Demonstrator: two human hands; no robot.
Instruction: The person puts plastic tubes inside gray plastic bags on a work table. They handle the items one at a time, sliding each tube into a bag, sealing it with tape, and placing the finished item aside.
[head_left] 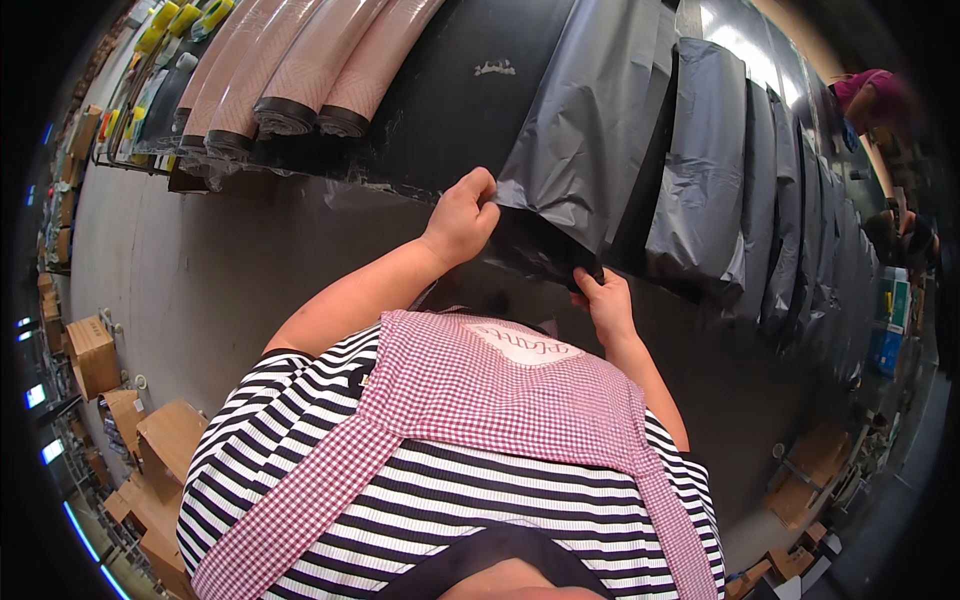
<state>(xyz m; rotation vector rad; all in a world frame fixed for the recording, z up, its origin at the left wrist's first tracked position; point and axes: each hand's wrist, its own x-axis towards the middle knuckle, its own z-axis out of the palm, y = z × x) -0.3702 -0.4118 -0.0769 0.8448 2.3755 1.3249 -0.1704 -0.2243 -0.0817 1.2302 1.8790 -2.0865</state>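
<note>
A long grey plastic mailing bag point(585, 110) lies on the black tabletop, its near end hanging over the front edge. With fingers closed, my left hand point(464, 216) pinches the left corner of the bag's mouth. My right hand point(606, 305) grips the right side of that mouth, lower down, thumb on top. Between the two hands the mouth gapes and shows its black inside. Whether anything lies inside the bag cannot be made out. Further right, several more grey bags point(698, 170) hang over the edge in a row.
Several pink rolls in clear wrap point(310, 85) lie at the table's left. Tape rolls point(185, 18) sit on a rack beyond them. Another person point(868, 98) stands at the far right. Cardboard boxes point(92, 355) stand on the floor at left, with more cardboard point(812, 470) at lower right.
</note>
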